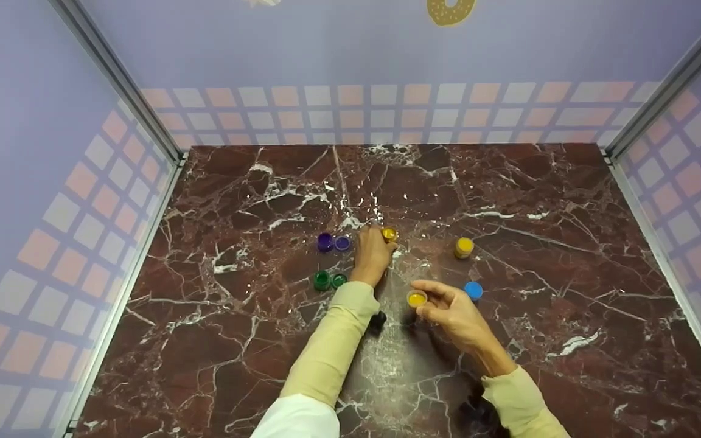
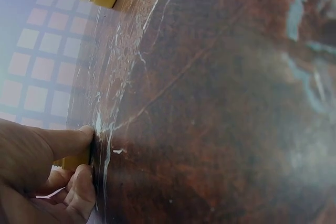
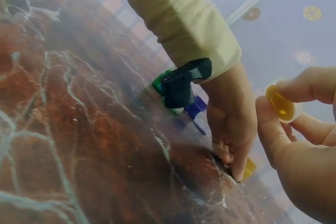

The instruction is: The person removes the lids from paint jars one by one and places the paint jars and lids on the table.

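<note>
My left hand (image 1: 373, 252) grips a small open paint pot (image 1: 389, 234) with yellow paint, down at the marble tabletop. In the left wrist view, thumb and fingers (image 2: 81, 182) close around the yellow pot (image 2: 79, 159), hiding much of it. My right hand (image 1: 453, 313) pinches a small round lid (image 1: 416, 298) between thumb and fingers, above the table. Yellow paint coats the lid's inside (image 3: 281, 106), which faces up and outward. Just left of the left hand stand an open purple paint pot (image 1: 325, 242) and its lid (image 1: 342, 243).
Nearer me on the left are an open green paint pot (image 1: 322, 280) and a green-smeared lid (image 1: 339, 280). To the right stand a closed yellow pot (image 1: 463, 247) and, close behind the right hand, a blue-topped pot (image 1: 473, 291). Patterned panels (image 1: 387, 112) enclose the table.
</note>
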{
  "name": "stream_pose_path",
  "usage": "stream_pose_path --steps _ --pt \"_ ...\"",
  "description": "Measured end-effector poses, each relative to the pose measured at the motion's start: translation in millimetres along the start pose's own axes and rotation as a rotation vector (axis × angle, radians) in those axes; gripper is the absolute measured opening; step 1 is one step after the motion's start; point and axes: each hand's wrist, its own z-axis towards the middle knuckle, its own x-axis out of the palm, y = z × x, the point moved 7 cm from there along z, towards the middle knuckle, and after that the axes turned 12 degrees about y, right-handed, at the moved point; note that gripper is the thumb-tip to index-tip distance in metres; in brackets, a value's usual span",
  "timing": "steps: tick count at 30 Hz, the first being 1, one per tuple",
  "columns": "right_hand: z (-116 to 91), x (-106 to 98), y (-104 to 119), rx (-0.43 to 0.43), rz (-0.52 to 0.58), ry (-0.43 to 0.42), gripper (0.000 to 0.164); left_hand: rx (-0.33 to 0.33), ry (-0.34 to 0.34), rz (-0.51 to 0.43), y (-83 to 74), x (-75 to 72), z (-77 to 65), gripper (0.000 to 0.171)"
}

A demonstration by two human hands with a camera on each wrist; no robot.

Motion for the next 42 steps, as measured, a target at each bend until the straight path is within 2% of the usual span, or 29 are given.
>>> stream_pose_path --steps 4,9,13,16,27,30,37,42 --pt "3.9 0.9 9.7 0.035 -0.097 -0.026 0.048 -0.001 0.014 -0.016 0.5 0.8 0.7 0.024" --pt "9.7 9.7 31.4 0.067 -0.331 -0.029 0.044 0.009 0.023 -0.023 0.7 1.0 1.1 0.021" --pt "14.4 11.0 36.4 0.087 -0.472 -0.042 0.043 0.013 0.024 -0.02 1.1 1.3 1.9 0.022" --pt "16.9 9.4 35.2 0.105 -0.506 -0.063 0.043 0.007 0.029 -0.016 2.0 1.7 2.5 0.023" --pt "21.0 4.5 35.3 0.127 -0.499 -0.191 0.047 -0.025 0.05 -0.034 6.3 3.9 1.1 0.03" --pt "25.6 1.7 40.7 0.098 -0.538 -0.254 0.046 -0.021 0.045 -0.032 5.9 2.8 1.2 0.03" --pt "45.2 -22.2 39.3 0.012 -0.652 -0.435 0.039 -0.014 0.031 -0.018 4.5 1.3 2.2 0.029" --pt "61.9 -31.1 46.6 -0.043 -0.883 -0.539 0.039 -0.013 0.037 -0.023 3.7 2.1 2.1 0.03"
